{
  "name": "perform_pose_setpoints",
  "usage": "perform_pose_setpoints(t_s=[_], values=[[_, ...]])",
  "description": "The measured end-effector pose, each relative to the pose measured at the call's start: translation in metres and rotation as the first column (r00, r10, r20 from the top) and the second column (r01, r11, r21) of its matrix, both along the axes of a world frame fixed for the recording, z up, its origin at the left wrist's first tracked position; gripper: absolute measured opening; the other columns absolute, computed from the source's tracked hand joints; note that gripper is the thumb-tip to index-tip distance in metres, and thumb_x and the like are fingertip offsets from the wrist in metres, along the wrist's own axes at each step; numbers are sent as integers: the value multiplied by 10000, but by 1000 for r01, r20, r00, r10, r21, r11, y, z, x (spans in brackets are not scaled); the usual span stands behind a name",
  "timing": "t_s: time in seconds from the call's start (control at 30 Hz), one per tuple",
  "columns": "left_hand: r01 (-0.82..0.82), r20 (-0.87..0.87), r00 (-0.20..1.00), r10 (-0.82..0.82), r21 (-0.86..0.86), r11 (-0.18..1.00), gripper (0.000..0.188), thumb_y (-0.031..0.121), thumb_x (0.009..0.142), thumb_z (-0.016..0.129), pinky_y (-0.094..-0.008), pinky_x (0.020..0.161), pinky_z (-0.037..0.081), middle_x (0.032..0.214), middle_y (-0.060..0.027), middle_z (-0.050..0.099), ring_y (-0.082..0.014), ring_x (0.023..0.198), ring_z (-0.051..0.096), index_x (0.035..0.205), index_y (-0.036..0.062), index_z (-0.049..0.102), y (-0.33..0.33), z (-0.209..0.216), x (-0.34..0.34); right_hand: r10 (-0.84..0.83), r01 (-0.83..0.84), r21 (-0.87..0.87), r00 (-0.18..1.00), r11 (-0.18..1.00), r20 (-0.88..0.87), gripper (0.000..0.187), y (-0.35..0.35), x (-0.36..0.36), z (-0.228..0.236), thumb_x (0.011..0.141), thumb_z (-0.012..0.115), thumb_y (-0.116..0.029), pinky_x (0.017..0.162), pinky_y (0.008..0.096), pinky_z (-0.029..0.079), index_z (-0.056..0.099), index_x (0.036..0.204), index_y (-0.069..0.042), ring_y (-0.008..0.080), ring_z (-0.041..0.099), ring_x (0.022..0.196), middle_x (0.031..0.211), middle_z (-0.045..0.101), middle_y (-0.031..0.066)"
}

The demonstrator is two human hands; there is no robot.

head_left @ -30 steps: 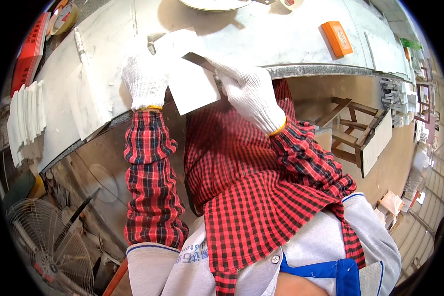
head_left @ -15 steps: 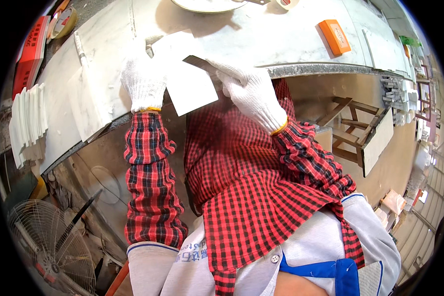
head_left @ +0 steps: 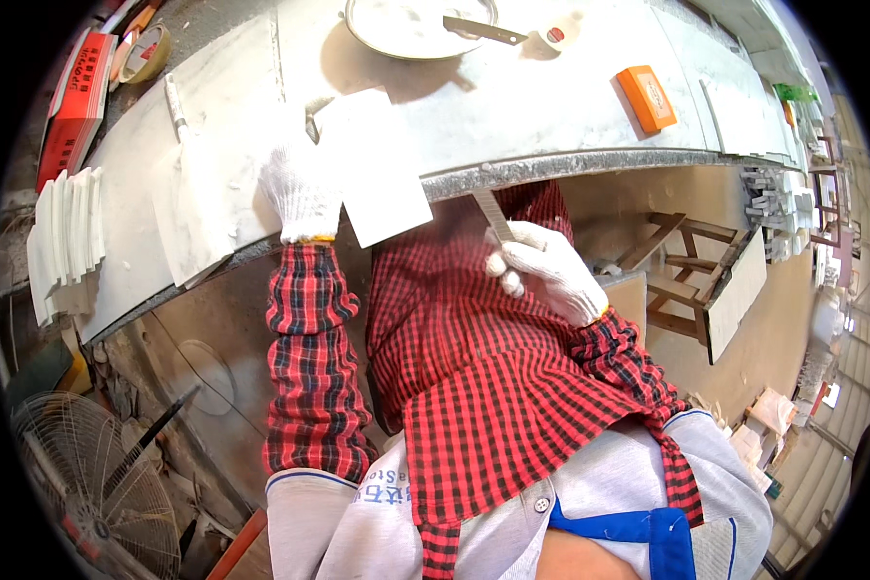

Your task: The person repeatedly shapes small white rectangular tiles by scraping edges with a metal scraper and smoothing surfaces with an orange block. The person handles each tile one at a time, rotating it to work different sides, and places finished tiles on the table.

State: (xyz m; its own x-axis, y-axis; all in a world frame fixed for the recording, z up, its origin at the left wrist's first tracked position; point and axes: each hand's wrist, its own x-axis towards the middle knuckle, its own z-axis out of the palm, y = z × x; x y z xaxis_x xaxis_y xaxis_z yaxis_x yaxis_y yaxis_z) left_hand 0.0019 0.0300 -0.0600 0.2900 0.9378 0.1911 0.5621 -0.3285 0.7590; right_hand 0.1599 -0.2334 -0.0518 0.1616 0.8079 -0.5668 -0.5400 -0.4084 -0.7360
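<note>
A thin white rectangular tile [head_left: 385, 184] juts over the front edge of the worktable [head_left: 512, 126]. My left hand [head_left: 300, 188], in a white knitted glove, is closed at the tile's left side; glare washes out its fingertips. Below the table edge, in front of the checked apron, my right hand [head_left: 551, 271], also gloved, grips a flat narrow grey metal blade [head_left: 494, 216] that points up toward the edge. The blade is apart from the tile. A small dark object [head_left: 311, 128] shows just beyond my left hand, too small to name.
At the back, a round plate [head_left: 406, 43] of white material carries a dark-handled knife [head_left: 488, 30], near a roll of tape [head_left: 559, 34]. An orange box [head_left: 647, 100] sits right. Upright white slabs [head_left: 68, 232] and a fan [head_left: 97, 483] are left, a wooden stool [head_left: 706, 275] right.
My right hand has moved down and right, taking the blade away from the tile, and the blade now points upward. My left hand stays at the tile; the whole view has shifted slightly.
</note>
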Motion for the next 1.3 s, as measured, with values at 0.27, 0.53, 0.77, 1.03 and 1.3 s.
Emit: perform_pose_setpoints(t_s=[0.27,0.53,0.77,1.03,1.3], values=[[-15,3,1000,15,46,999,316,311,889,744,-361,798,522,959,-98,736,-215,864,672,1131,108,755,0,-6,1,62,-2,196,952,981,-300,491,48,-30,11,1006,661,-360,901,347,546,561,1295,24,212,634,1144,1250,619,87],[1,485,875,-2,2,1000,345,91,884,794,-232,728,477,982,-18,671,-65,830,573,1203,14,687,-33,8,-5,-17,103,204,922,974,-386,388,54,-45,13,1012,652,-293,995,414,511,575,1254,1,270,589,1237,1290,609,109],[204,763,641,-86,-62,977,796,-143,800,725,-348,986,521,1292,-129,603,-203,1138,605,1511,22,409,-66,36,-42,-34,2,332,995,943,89,294,51,-31,36,1012,617,-161,1003,326,487,617,1209,58,163,586,1177,1449,519,146],[458,449,841,-302,-291,840,378,-54,780,827,-264,801,561,1106,-68,651,-144,961,657,1135,-20,701,-67,48,-49,-226,15,479,894,878,387,163,41,-15,60,984,612,-52,1047,322,462,677,1079,63,192,593,1209,1552,432,198],[404,594,773,-222,-191,894,259,-41,809,809,-299,884,521,1097,-77,652,-165,1025,636,1054,-24,730,-80,27,-19,-181,211,433,977,876,-109,299,31,6,64,1035,586,-239,937,363,518,641,1182,15,210,655,1053,1211,686,107]])
